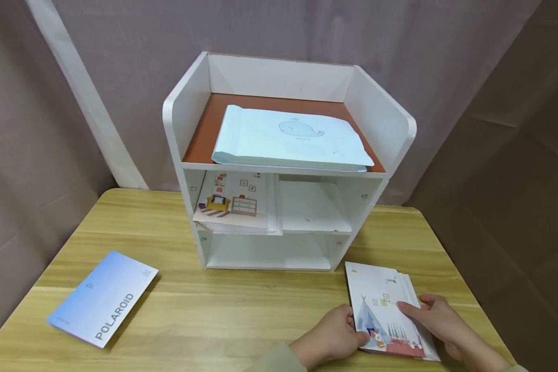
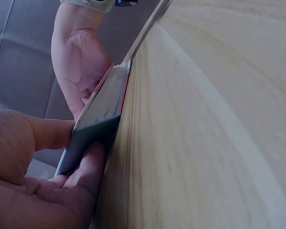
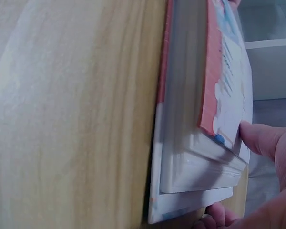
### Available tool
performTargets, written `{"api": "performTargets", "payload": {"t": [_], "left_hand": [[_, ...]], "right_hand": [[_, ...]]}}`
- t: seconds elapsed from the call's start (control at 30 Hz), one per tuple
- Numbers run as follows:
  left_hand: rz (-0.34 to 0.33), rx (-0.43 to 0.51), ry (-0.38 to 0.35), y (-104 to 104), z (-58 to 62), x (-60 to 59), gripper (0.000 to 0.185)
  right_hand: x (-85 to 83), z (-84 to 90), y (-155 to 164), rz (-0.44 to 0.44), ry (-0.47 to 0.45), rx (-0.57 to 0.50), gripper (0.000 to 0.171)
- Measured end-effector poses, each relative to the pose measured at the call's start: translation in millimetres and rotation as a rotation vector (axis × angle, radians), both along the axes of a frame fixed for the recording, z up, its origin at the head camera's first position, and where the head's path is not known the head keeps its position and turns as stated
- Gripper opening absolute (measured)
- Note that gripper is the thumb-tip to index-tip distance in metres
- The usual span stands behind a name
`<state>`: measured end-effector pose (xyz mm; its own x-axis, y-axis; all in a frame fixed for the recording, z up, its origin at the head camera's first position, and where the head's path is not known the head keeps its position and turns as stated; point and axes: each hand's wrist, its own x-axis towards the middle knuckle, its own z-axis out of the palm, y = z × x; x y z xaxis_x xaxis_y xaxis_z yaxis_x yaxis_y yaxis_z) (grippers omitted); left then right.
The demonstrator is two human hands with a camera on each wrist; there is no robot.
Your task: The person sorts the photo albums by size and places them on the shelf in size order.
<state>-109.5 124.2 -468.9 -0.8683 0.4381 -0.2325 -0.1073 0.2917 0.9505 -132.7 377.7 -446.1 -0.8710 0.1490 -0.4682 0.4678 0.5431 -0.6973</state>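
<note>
Light wooden table [image 1: 242, 305] w/ grey curtain behind. Near the front-right edge lies a small stack of white illustrated booklets with a tent picture [image 1: 385, 310]. Left hand [image 1: 327, 338] grips its left side, thumb on cover, fingers curled under; right hand [image 1: 439, 318] holds the right side, fingers over the top. White three-tier desk shelf [image 1: 285, 165] behind; blue "POLAROID" booklet [image 1: 103, 297] far left.
</note>
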Motion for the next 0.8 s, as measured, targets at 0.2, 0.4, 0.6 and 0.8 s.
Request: {"api": "performTargets", "payload": {"t": [0.2, 0.4, 0.6, 0.8], "left_hand": [[0.005, 0.113, -0.035, 0.3, -5.4, 3.3, 0.02], [-0.007, 0.075, -0.012, -3.6, -1.9, 3.4, 0.021], [-0.04, 0.103, -0.05, -13.3, 1.1, 3.0, 0.018], [-0.066, 0.119, -0.106, -22.0, 3.8, 4.3, 0.018]], "right_hand": [[6.1, 0.9, -6.2, -0.016, 0.013, -0.024, 0.078], [10.4, 6.9, -9.6, -0.045, 0.066, -0.087, 0.066], [18.0, 8.2, -19.0, -0.112, 0.084, -0.162, 0.078], [26.6, 12.9, -21.8, -0.102, 0.1, -0.253, 0.072]]}}
